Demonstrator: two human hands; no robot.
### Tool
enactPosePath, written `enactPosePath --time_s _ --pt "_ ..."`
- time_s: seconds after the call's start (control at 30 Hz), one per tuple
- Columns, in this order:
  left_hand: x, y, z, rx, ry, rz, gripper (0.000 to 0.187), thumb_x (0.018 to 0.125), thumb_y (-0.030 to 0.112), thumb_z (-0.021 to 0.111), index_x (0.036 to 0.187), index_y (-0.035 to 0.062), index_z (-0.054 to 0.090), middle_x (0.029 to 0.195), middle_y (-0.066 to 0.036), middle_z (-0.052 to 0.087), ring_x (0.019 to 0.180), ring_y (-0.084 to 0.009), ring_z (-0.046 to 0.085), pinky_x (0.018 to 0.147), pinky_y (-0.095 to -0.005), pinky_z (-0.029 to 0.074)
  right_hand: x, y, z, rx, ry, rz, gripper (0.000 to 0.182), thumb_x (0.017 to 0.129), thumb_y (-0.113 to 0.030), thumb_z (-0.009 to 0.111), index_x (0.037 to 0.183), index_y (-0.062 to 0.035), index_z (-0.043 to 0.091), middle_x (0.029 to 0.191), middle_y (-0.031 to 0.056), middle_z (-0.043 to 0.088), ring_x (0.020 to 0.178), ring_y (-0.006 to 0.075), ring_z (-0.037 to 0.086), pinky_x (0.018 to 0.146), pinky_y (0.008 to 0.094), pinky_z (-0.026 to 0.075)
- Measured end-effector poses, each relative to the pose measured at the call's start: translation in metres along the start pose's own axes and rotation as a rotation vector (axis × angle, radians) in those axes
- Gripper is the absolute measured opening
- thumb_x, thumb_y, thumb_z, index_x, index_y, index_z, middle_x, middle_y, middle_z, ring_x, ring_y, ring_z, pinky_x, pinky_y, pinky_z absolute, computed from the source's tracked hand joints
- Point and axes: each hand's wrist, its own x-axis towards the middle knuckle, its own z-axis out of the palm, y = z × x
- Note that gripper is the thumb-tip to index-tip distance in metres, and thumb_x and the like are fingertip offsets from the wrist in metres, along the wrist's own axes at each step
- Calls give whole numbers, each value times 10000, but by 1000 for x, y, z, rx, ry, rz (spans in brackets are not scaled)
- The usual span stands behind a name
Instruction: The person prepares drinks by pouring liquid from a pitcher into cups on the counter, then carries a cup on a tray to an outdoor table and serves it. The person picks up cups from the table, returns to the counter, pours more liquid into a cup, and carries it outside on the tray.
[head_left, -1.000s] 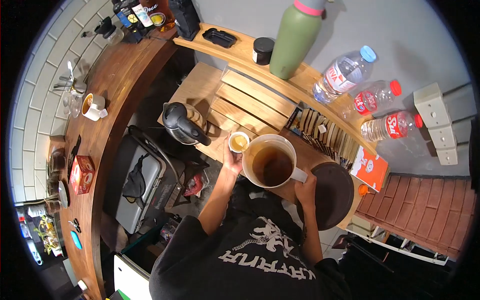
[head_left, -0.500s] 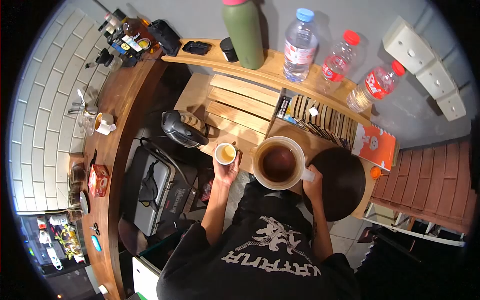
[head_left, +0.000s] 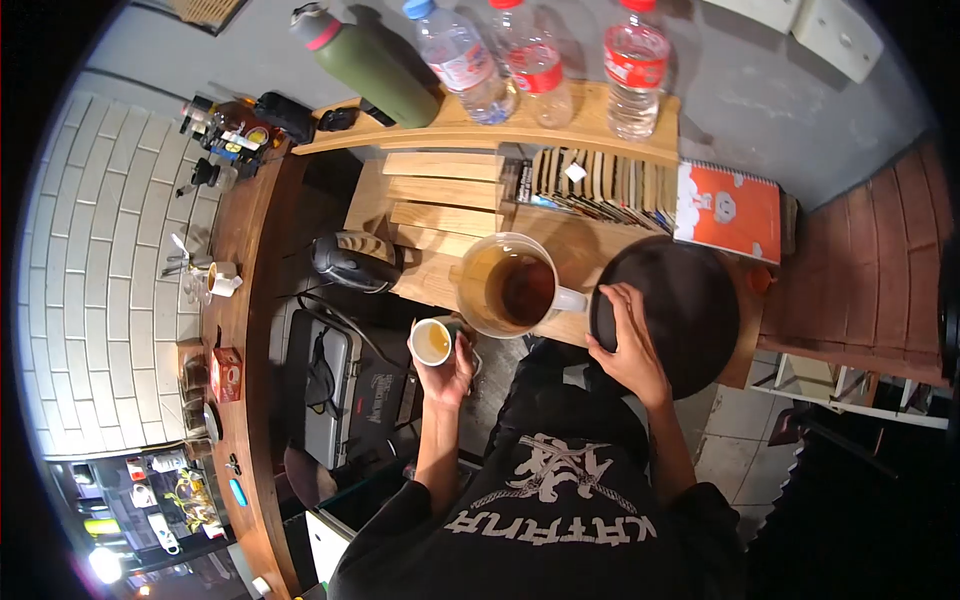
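My left hand (head_left: 447,378) is wrapped around a small white cup (head_left: 418,352) with some yellowish liquid inside. To the right of it, a large clear plastic pitcher (head_left: 475,275) of dark brown liquid stands on the wooden table, its handle (head_left: 572,301) pointing right. My right hand (head_left: 636,350) is off that handle, fingers stretched and slightly curled, holding nothing. It overlaps the left edge of a big round black disc-shaped surface (head_left: 680,310).
A black kettle (head_left: 350,260) stands left of the wooden slats (head_left: 440,192). Behind are a row of books (head_left: 605,185) and an orange notebook (head_left: 730,210). The shelf above carries a green bottle (head_left: 375,75) and plastic bottles (head_left: 637,75). A grey case (head_left: 328,385) sits left.
My right hand has let go of the pitcher's handle and opened beside the black disc. My left hand still holds the cup, now lower relative to the pitcher. The head view has shifted.
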Motion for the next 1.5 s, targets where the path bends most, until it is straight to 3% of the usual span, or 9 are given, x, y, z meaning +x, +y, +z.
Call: enactPosePath --time_s 0.27,0.4,0.53,0.57,0.6,0.87,1.0,1.3,1.5 --pt "-35 -73 -63 57 182 -71 674 800 540 659 1193 1 560 1115 -233 503 895 -288 646 789 -305 598 -36 -4 -10 226 -269 -99 374 777 -118 734 1091 -7 563 1079 166 546 971 341 572 844 402 460" --pt "-22 -108 -79 257 222 -230 641 852 615 532 1104 32 619 978 -220 659 882 -281 682 715 -323 610 -59 4 0 241 -353 -128 601 752 -200 768 1264 -27 506 1233 174 526 1144 336 521 972 397 422" --pt "11 -162 -74 640 366 -162 518 915 584 447 1101 130 612 981 -26 670 827 -231 654 682 -356 548 -86 22 8 208 -315 -83 743 705 -191 790 1345 -41 442 1318 193 494 1235 348 470 1036 411 382" --pt "18 -169 -86 766 289 -214 519 920 591 430 1146 151 588 1045 -17 646 916 -209 629 758 -355 534 -91 27 7 197 -303 -66 743 705 -191 790 1345 -41 442 1318 193 494 1235 348 470 1036 411 382" --pt "31 -171 -100 783 258 -312 615 937 635 318 1286 171 521 1291 -58 554 1207 -251 507 1037 -449 383 -94 34 6 150 -235 -5 738 695 -172 790 1335 -38 446 1295 196 511 1223 355 480 1028 416 391" --pt "91 -214 -105 808 156 -689 724 933 657 310 1399 104 357 1300 -159 516 1164 -298 538 1006 -464 417 -99 92 -37 56 39 237 692 688 -189 810 1257 12 472 1163 237 583 1073 408 576 887 441 475" --pt "103 -192 -124 1096 337 -349 546 962 466 461 1329 74 358 1223 -210 521 1095 -308 560 961 -426 468 -90 134 -40 -11 191 203 677 678 -130 818 1231 24 460 1153 232 585 1076 400 582 873 437 493" --pt "97 -143 -107 1766 106 109 358 954 299 571 1203 42 561 1143 -149 569 1008 -234 579 828 -360 520 -66 196 -19 -48 335 216 630 662 -137 835 1167 5 486 1050 213 612 1018 385 609 838 421 506" --pt "129 -142 -121 2102 -173 312 313 919 235 620 1176 55 616 1158 -115 598 1044 -236 569 867 -343 482 -71 174 -35 -67 204 330 842 633 -177 857 1308 -1 386 1279 232 464 1201 399 470 967 454 423"
